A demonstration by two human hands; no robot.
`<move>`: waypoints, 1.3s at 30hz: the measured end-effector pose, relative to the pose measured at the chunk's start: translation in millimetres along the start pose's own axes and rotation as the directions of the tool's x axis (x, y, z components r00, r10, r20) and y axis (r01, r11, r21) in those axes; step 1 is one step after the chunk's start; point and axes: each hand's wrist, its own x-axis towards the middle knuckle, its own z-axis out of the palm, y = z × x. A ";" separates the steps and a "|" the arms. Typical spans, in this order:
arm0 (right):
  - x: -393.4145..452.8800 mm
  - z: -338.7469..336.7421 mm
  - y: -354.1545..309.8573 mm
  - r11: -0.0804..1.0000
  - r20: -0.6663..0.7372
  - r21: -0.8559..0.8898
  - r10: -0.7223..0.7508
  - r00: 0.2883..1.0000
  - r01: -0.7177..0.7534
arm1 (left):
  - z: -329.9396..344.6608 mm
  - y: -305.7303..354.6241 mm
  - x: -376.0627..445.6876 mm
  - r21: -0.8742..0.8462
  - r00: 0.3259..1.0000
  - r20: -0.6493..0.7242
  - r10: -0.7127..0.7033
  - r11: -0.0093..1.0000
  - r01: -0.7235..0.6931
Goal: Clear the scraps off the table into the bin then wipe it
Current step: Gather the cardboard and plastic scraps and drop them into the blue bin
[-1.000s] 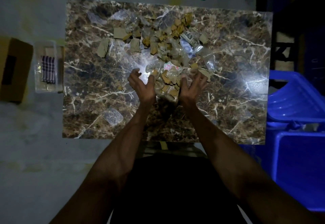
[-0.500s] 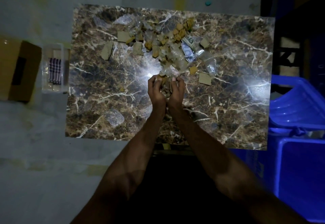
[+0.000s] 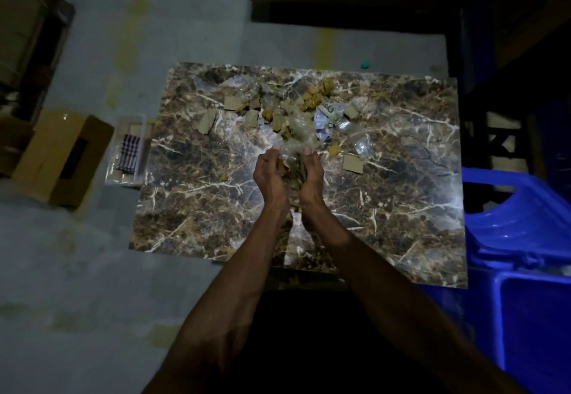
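Observation:
A brown marble-patterned table (image 3: 216,208) carries a scatter of scraps (image 3: 278,109) across its far half: cardboard bits, clear plastic wrappers and printed paper. My left hand (image 3: 270,177) and my right hand (image 3: 312,177) are cupped together above the table's middle. Between them they hold a bundle of scraps (image 3: 293,161), plastic and cardboard sticking out at the fingertips. A blue bin (image 3: 531,316) stands at the table's right side, its blue lid (image 3: 513,223) raised.
Left of the table, on the grey floor, a clear tray (image 3: 126,149) holds a checked cloth (image 3: 128,154), beside a cardboard box (image 3: 58,158). Single cardboard pieces (image 3: 352,163) lie right of my hands. Dark shelving stands behind and to the right.
My hands, spread round a heap of scraps a second ago, have closed together on a bundle and lifted it slightly. The view has tilted so that more floor shows beyond the table.

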 end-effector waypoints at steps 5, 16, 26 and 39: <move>-16.5 -5.6 -15.1 0.994 0.020 0.075 -0.084 0.996 0.082 | -2.1 7.4 -14.7 0.010 0.993 0.083 0.079 0.997 -0.080; -47.7 7.2 -24.1 0.972 -0.211 0.021 -0.226 0.951 0.235 | -11.5 20.1 -44.5 -0.047 0.951 0.284 0.123 0.992 -0.114; -81.6 -8.3 2.9 0.961 -0.270 -0.051 -0.275 0.923 0.271 | -28.1 -10.3 -55.4 0.016 0.919 0.386 0.081 0.995 -0.094; -58.9 -39.3 -31.2 0.974 -0.207 0.014 -0.217 0.954 0.224 | -1.5 21.0 -66.5 0.055 0.819 0.553 0.150 0.975 -0.215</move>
